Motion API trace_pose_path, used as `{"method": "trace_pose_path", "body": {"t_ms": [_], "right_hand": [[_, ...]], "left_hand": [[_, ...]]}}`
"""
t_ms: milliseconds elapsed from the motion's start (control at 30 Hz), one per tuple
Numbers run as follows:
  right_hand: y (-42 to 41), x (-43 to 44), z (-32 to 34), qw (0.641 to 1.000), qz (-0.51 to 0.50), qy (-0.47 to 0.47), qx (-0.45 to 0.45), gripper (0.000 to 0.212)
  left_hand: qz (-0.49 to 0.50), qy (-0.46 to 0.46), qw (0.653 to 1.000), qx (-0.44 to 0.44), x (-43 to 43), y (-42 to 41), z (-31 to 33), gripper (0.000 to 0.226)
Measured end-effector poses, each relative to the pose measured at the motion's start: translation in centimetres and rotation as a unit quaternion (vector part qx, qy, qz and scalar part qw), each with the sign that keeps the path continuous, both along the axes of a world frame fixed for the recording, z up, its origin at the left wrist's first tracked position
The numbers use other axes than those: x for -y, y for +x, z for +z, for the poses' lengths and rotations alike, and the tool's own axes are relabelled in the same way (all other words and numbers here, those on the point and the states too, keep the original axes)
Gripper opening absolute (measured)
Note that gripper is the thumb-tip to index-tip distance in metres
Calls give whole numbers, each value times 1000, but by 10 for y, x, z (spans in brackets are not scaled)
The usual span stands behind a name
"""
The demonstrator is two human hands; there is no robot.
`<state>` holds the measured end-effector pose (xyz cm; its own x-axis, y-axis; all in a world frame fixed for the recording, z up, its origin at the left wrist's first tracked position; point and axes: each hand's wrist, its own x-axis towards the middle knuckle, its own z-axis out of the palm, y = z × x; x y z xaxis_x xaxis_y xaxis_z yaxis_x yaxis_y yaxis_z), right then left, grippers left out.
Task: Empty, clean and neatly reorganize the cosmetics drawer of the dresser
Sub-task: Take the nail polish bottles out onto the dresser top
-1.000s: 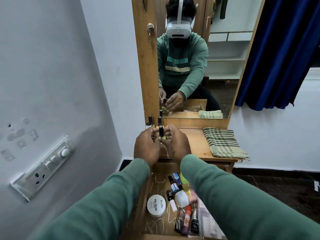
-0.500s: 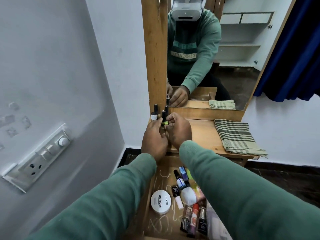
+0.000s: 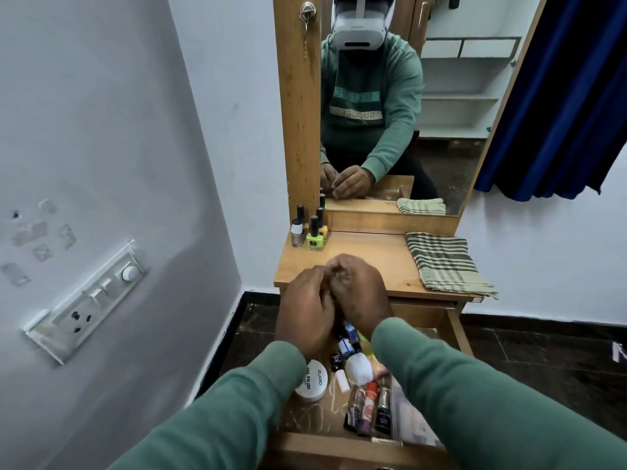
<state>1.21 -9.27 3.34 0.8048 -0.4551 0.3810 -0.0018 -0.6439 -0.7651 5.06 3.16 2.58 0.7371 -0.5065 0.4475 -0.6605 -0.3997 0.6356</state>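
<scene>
Several nail polish bottles stand at the back left of the dresser top (image 3: 373, 256), among them a neon green one (image 3: 315, 241) and a white-capped one (image 3: 297, 234). My left hand (image 3: 307, 313) and my right hand (image 3: 361, 293) hover close together over the top's front edge, fingers loosely curled and fingertips almost meeting. I see nothing in either hand. Below them the open drawer (image 3: 339, 446) holds a white round jar (image 3: 314, 379), a white ball-shaped item (image 3: 358, 368) and several small bottles and tubes (image 3: 369, 405), partly hidden by my sleeves.
A folded checked cloth (image 3: 444, 262) lies on the right of the dresser top. The mirror (image 3: 441, 130) rises behind it in a wooden frame. A wall with a switch panel (image 3: 88, 300) is close on the left, and a blue curtain (image 3: 559, 113) hangs at the right.
Both hands let go of the nail polish bottles at the back left and drew back toward me, above the drawer. The green bottle now stands free on the top.
</scene>
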Motion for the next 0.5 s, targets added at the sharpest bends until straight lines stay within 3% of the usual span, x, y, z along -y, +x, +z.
{"method": "trace_pose_path", "body": {"t_ms": [200,500], "right_hand": [[-56,-10,-25,987,32,-154,-43,13],[-77,-13,-42,928,42,-280,-241,14]], "left_hand": [[2,83,996,-14,-16,-35,-24,13],[-43,343,938,29,-22,-38,-35,26]]}}
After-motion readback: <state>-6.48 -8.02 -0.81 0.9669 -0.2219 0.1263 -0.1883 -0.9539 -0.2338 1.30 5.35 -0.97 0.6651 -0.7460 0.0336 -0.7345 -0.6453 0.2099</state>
